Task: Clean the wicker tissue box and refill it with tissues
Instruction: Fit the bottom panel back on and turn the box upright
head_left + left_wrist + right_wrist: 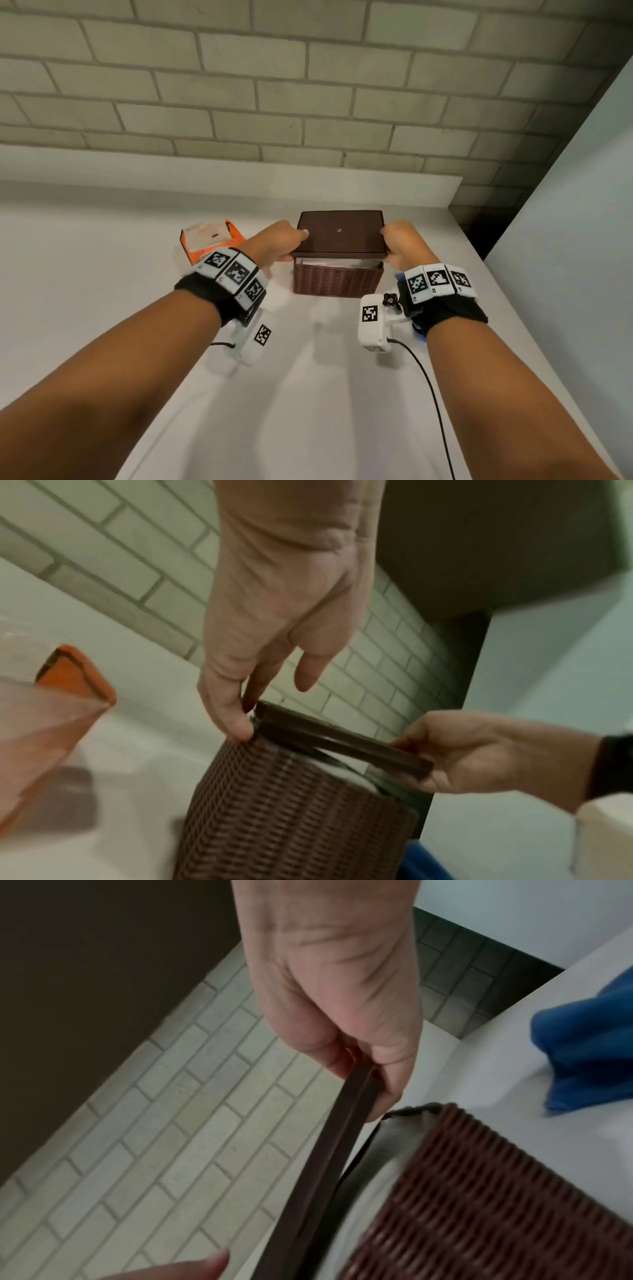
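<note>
Broadly, a white desk [102,260] set against a brick-tiled wall [308,85] carries everything, and the task's things are grouped toward its far right corner. Largest among them is the brown wicker tissue box [337,280], which stands upright on the desk; a pale lining or tissue pack is visible just inside its near rim, though which of the two cannot be told. Its flat brown lid [340,233] is held above the opening, raised at the near edge so that a gap is left between lid and basket; whether it is being taken off or fitted back cannot be told. An orange tissue pack [210,241], torn open at the top, lies just to the left of the box, presumably kept close as the refill supply. A blue cloth [589,1047] is bunched on the desk to the right of the box, probably laid within reach for wiping. The left hand [277,241] is clamped on the lid's left end, thumb and fingers pinching its edge at the corner. The right hand [404,245] is likewise clamped on the lid's right end. Both ends are held, it is judged, so that the lid stays level and the light basket is not dragged along.
</note>
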The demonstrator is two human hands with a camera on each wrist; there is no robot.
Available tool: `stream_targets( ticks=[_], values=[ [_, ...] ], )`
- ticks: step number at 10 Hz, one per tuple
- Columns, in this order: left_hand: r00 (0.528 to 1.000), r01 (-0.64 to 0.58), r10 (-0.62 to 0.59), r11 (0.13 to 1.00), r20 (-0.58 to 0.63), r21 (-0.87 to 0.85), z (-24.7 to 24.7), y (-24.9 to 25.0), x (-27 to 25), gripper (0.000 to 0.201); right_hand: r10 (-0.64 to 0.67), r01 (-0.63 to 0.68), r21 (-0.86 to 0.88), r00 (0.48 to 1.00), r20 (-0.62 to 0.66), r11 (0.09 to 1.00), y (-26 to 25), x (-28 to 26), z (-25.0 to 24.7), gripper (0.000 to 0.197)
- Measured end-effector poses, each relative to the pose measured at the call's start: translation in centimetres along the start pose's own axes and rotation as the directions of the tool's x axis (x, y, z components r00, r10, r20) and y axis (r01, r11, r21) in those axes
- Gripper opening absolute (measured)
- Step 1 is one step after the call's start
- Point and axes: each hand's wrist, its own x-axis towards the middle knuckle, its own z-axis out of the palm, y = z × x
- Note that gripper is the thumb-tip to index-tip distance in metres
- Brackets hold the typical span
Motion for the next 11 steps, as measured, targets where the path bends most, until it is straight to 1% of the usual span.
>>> stream_targets(
  ticks=[1,2,3,4,5,6,7,8,9,10,11],
  values=[
    [0.994,-0.012,0.022,0.995,-0.103,0.101,0.6,-0.3,1.2,0.028,0.012,-0.018,-0.128,0.999,-0.043,0.992,-0.9,-2.9,0.1,0.035],
    [0.980,-0.039,0.097,0.949,-0.172,0.313,0.9,-0.5,1.3,0.031,-0.059,0.013,-0.293,0.987,-0.148,0.956,-0.4,-2.1,0.3,0.027],
    [0.966,-0.081,0.175,0.905,-0.192,0.417,1.2,-0.7,1.1,0.040,-0.129,0.043,-0.467,0.980,-0.154,0.883,-0.1,-2.1,0.8,0.031],
    [0.959,-0.082,0.193,0.891,-0.208,0.447,1.3,-0.9,1.5,0.031,-0.166,0.054,-0.557,0.974,-0.154,0.829,0.6,-1.7,1.2,0.032],
    [0.958,-0.071,0.184,0.893,-0.218,0.444,1.6,-0.9,1.6,0.027,-0.190,0.073,-0.576,0.971,-0.146,0.814,1.0,-1.3,1.5,0.032],
    [0.953,-0.060,0.186,0.889,-0.238,0.454,1.9,-0.9,1.6,0.029,-0.226,0.088,-0.618,0.963,-0.149,0.781,1.7,-1.4,1.5,0.033],
    [0.947,-0.061,0.194,0.891,-0.255,0.451,2.3,-1.2,1.6,0.029,-0.302,0.119,-0.701,0.943,-0.143,0.704,2.8,-1.8,1.7,0.033],
    [0.942,-0.055,0.201,0.883,-0.269,0.466,2.4,-1.5,1.7,0.030,-0.353,0.149,-0.742,0.927,-0.124,0.653,3.4,-1.9,1.9,0.034],
    [0.947,-0.043,0.195,0.866,-0.257,0.498,2.1,-1.4,1.8,0.032,-0.321,0.128,-0.756,0.940,-0.113,0.642,3.0,-1.5,2.1,0.035],
    [0.935,-0.083,0.262,0.818,-0.240,0.569,1.7,-0.2,1.7,0.042,-0.363,0.184,-0.768,0.929,-0.068,0.614,2.3,-0.9,2.1,0.050],
    [0.907,-0.241,0.412,0.684,-0.092,0.689,2.1,0.8,2.1,0.051,-0.444,0.305,-0.798,0.895,0.052,0.521,1.4,0.0,2.1,0.050]
  ],
)
